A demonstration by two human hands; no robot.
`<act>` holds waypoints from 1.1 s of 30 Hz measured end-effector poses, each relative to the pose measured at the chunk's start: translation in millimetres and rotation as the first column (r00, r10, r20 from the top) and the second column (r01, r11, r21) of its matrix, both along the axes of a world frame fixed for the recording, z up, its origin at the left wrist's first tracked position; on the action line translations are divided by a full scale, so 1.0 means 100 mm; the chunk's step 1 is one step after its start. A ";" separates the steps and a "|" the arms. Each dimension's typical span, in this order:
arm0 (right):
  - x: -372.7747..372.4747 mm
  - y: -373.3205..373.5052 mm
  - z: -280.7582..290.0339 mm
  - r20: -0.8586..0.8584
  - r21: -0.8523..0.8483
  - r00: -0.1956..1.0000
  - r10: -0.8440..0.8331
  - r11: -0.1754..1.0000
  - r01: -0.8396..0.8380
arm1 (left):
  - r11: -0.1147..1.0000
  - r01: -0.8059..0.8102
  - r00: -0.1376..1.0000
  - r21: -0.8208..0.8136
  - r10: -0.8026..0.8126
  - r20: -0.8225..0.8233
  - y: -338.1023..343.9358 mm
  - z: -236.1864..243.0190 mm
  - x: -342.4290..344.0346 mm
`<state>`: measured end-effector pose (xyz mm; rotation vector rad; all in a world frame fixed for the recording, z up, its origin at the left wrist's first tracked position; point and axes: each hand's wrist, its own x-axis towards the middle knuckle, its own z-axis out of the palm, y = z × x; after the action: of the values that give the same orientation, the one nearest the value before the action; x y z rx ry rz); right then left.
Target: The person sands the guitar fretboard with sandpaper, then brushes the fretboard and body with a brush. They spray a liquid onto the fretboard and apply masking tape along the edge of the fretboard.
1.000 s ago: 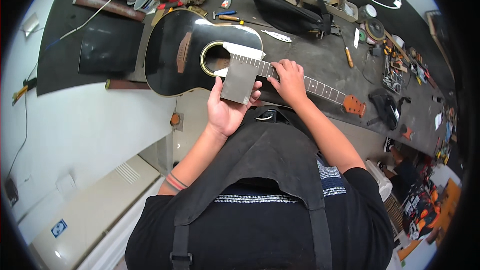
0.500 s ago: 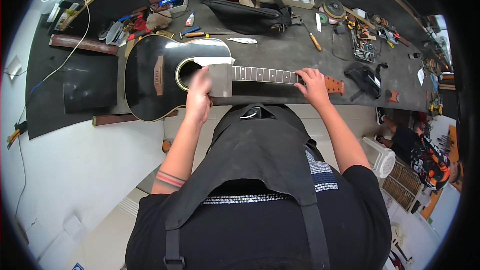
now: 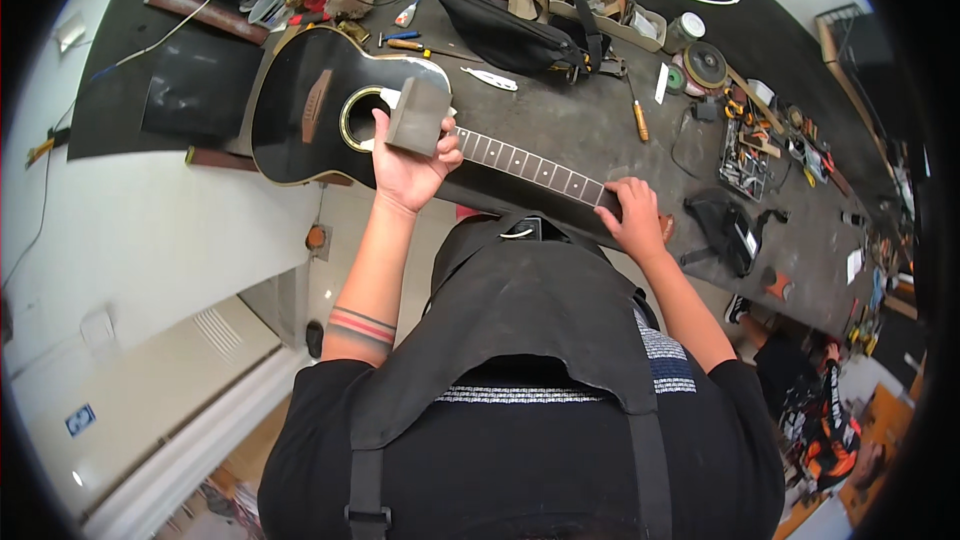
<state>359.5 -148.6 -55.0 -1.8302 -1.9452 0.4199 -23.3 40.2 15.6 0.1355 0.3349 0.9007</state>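
Note:
A black acoustic guitar (image 3: pixel 283 145) lies face up on the dark bench, its neck pointing right; no strings are visible. My left hand (image 3: pixel 410 176), palm turned up, grips a grey rectangular block (image 3: pixel 420 118) above the body, beside the soundhole. White strips (image 3: pixel 390 97) show behind the block at the fretboard's end. The block hides part of the soundhole rim and the upper frets. At the far end of the fretboard (image 3: pixel 530 168), my right hand (image 3: pixel 634 215) rests with its fingers wrapped over the neck. Just past it, the headstock (image 3: pixel 667 228) is mostly covered.
Behind the guitar lie a screwdriver (image 3: pixel 405 44), a white knife-shaped tool (image 3: pixel 490 79) and a black bag (image 3: pixel 510 30). A tray of small tools (image 3: pixel 742 160) and a black pouch (image 3: pixel 722 225) sit at the right. Another person (image 3: pixel 815 420) is at the lower right.
The block has lifted off the fretboard end and tilted up, my left palm turning upward with it. My right hand still holds the neck. The whole view has rotated.

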 end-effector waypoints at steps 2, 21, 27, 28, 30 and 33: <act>0.07 0.03 -0.03 -0.028 0.007 0.998 0.058 0.998 -0.058 | 0.996 -0.070 0.997 0.052 0.071 -0.022 -0.07 0.09 0.17; 0.60 0.07 -0.15 -0.054 -0.305 0.951 0.304 0.902 -0.305 | 0.456 0.769 -0.243 0.447 0.856 -0.456 -1.67 -1.09 1.87; 0.61 0.12 -0.10 -0.037 -0.315 0.935 0.352 0.884 -0.345 | 0.670 0.549 -0.602 0.500 0.732 -0.319 -1.05 -1.20 1.04; 0.61 0.13 -0.11 -0.032 -0.316 0.935 0.354 0.884 -0.345 | 0.701 0.444 -0.659 0.558 0.677 -0.327 -0.94 -1.20 0.92; 0.60 0.08 -0.16 -0.020 -0.317 0.937 0.348 0.887 -0.336 | 0.664 0.472 -0.561 0.580 0.734 -0.384 -1.19 -1.25 1.23; 0.64 0.10 -0.19 -0.034 -0.317 0.932 0.361 0.880 -0.352 | 0.472 0.682 -0.135 0.558 0.831 -0.539 -1.78 -0.99 1.89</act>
<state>423.3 -138.5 -74.0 -1.6533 -2.3531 0.8792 165.7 -137.6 -83.4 2.2162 1.4581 0.8288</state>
